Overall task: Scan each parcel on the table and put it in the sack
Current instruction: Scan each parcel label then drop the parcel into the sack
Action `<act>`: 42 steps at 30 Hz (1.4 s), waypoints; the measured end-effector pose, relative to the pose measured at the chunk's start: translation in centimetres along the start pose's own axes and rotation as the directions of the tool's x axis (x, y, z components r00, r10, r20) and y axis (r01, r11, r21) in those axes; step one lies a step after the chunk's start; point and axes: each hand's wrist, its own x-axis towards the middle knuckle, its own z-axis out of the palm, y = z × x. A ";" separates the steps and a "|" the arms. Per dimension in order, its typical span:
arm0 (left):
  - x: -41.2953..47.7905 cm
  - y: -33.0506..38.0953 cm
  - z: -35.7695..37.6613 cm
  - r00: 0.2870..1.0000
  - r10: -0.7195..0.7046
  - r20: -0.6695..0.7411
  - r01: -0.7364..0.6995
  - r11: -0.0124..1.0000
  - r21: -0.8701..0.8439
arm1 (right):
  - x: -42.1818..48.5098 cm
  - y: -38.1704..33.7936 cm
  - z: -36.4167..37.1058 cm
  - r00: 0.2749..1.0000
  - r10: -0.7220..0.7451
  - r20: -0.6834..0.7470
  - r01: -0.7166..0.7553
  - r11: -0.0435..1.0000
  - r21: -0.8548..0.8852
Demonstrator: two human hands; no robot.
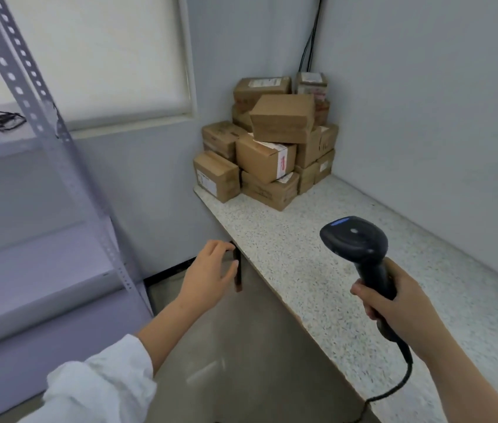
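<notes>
Several brown cardboard parcels (267,138) are piled in the far corner of a speckled white table (317,270). My right hand (394,309) grips the handle of a black barcode scanner (360,248), held upright above the table's near half, its head turned toward the pile. My left hand (208,274) hangs in the air off the table's left edge, fingers loosely spread and holding nothing. The parcels lie well beyond both hands. No sack is in view.
A grey metal shelving rack (58,166) stands at the left, with black cables (6,119) on its upper shelf. The scanner's cord (400,383) trails down over the table's front edge. Walls close the table at the back and right. A dark table leg (238,270) shows beside my left hand.
</notes>
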 end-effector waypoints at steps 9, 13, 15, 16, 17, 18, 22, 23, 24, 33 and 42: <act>13.2 -3.8 2.4 0.991 0.060 0.119 -0.051 0.996 -0.075 | 10.1 -1.3 2.1 0.993 0.062 -0.104 -0.066 0.997 -0.036; 21.0 -6.4 2.0 0.975 0.152 0.164 -0.144 0.988 -0.059 | 14.8 -2.6 3.6 0.977 0.108 -0.184 -0.114 0.993 -0.019; 25.2 -7.5 1.7 0.966 0.180 0.186 -0.174 0.984 -0.045 | 16.9 -3.2 4.2 0.965 0.124 -0.231 -0.127 0.992 0.000; 27.3 -7.8 1.5 0.962 0.182 0.203 -0.177 0.983 -0.041 | 17.8 -3.5 4.6 0.956 0.129 -0.262 -0.131 0.991 0.012; 29.4 -8.0 1.5 0.958 0.182 0.221 -0.178 0.983 -0.040 | 18.6 -3.9 4.9 0.946 0.134 -0.297 -0.133 0.991 0.024; 31.5 -8.0 1.5 0.958 0.176 0.228 -0.171 0.984 -0.042 | 19.3 -4.1 5.2 0.936 0.141 -0.324 -0.136 0.990 0.036; 39.1 -7.3 2.2 0.963 -0.059 0.263 0.113 0.974 -0.194 | 21.2 -4.7 5.8 0.915 0.201 -0.350 -0.183 0.979 0.085; 40.8 -6.8 2.5 0.949 -0.120 0.290 0.199 0.945 -0.259 | 21.7 -4.9 5.9 0.913 0.213 -0.348 -0.197 0.977 0.080; 42.3 -6.3 2.7 0.935 -0.162 0.316 0.268 0.906 -0.327 | 22.2 -5.0 5.8 0.913 0.218 -0.345 -0.206 0.976 0.070; 52.1 -5.0 7.3 0.852 -0.414 0.322 0.515 0.773 -0.371 | 26.5 -5.6 4.3 0.903 0.220 -0.369 -0.218 0.975 0.049; 54.8 -5.4 8.8 0.932 -0.322 0.168 0.361 0.869 -0.337 | 27.6 -4.7 4.2 0.885 0.273 -0.378 -0.269 0.961 0.064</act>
